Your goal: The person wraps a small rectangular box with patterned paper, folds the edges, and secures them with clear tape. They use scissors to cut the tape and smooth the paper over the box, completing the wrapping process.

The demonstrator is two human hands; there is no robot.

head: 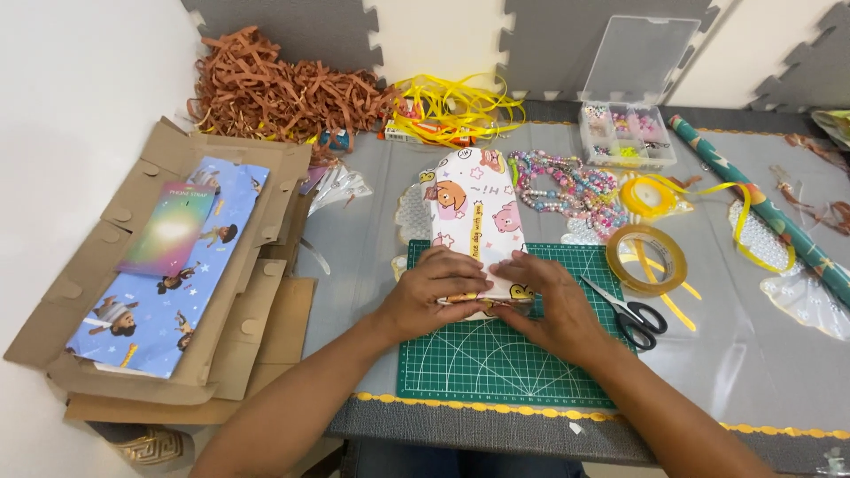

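Observation:
A parcel wrapped in white cartoon-animal paper [469, 212] lies lengthwise on a green cutting mat [496, 363]. My left hand [436, 290] presses down on the parcel's near end from the left. Opposite it, my right hand [551, 305] presses the same end from the right, fingertips almost meeting over the folded paper. Both hands lie flat with fingers spread on the wrapping. The near end of the parcel is mostly hidden beneath them.
Black-handled scissors [630, 314] and a clear tape roll [646, 258] lie right of the mat. Beads [567, 190], a clear bead box [627, 133], yellow ribbon [460, 106], brown paper shred [266, 88] and a rolled teal wrapping paper [761, 208] sit behind. Flat cardboard boxes with blue paper [168, 274] lie left.

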